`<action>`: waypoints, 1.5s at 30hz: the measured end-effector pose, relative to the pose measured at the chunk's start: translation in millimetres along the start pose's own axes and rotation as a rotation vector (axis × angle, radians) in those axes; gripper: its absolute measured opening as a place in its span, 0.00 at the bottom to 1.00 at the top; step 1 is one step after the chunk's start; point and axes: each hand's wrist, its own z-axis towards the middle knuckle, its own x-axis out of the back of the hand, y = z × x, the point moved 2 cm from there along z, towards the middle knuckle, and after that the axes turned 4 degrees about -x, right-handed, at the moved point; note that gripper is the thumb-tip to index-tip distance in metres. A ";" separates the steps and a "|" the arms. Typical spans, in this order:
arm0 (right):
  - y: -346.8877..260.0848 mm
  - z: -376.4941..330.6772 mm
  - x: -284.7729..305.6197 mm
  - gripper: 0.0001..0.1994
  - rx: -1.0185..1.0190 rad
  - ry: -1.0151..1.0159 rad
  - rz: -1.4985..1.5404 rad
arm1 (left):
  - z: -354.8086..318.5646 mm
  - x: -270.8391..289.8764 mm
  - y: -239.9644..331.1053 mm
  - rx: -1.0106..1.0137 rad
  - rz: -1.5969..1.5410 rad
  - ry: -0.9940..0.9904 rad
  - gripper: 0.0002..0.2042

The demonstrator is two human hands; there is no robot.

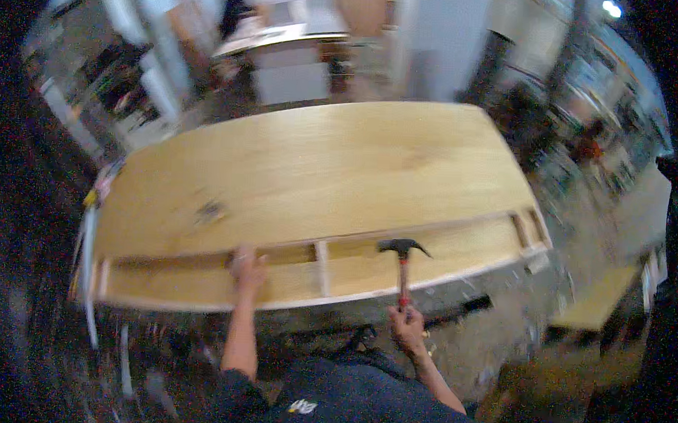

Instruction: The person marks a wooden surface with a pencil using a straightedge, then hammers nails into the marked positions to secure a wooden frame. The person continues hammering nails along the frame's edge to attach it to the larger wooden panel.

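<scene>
A claw hammer [404, 269] with a dark head and a red-and-black handle points away from me, its head over the near edge of a large wooden panel [333, 170]. My right hand [406, 328] is wrapped round the lower end of its handle. My left hand [248, 270] reaches onto the long wooden strip [398, 235] along the open near side of the panel. Motion smears its fingers, and I cannot make out whether they grip anything. A short upright divider [322, 268] stands in the frame to the right of that hand.
At the panel's left end lie small items with a yellow piece [91, 198]. A white-topped workbench [293, 39] stands beyond the panel, a person in dark clothes [236, 12] beside it. A pale board [596, 298] lies at the right. Scraps litter the floor.
</scene>
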 end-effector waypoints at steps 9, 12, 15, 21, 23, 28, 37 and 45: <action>65.2 1.1 48.8 0.16 -0.040 0.091 -0.378 | -7.8 14.6 20.5 -0.156 -0.110 0.135 0.21; 95.9 -1.4 53.6 0.17 0.025 0.169 -0.405 | 5.2 33.2 -12.0 -0.083 -0.135 0.107 0.17; 116.7 -7.8 46.4 0.17 -0.031 0.203 -0.306 | 34.8 38.1 -67.3 0.100 -0.140 0.169 0.15; 94.0 -33.7 -31.5 0.17 -0.278 0.395 0.149 | 110.7 42.5 -172.2 0.127 -0.269 0.381 0.15; 71.4 -42.0 -59.3 0.16 -0.317 0.396 0.220 | 132.6 49.0 -177.2 0.160 -0.088 0.307 0.15; 51.1 -69.9 -99.9 0.15 -0.322 0.437 0.333 | 164.3 81.4 -160.5 0.157 0.043 0.098 0.13; 118.5 -90.7 -84.6 0.14 -0.111 0.536 -0.072 | 222.4 11.3 -219.6 -0.337 0.532 -0.069 0.12; 81.0 -132.2 -90.0 0.13 -0.234 0.513 0.147 | 165.1 51.3 -312.4 -0.256 0.577 -0.178 0.21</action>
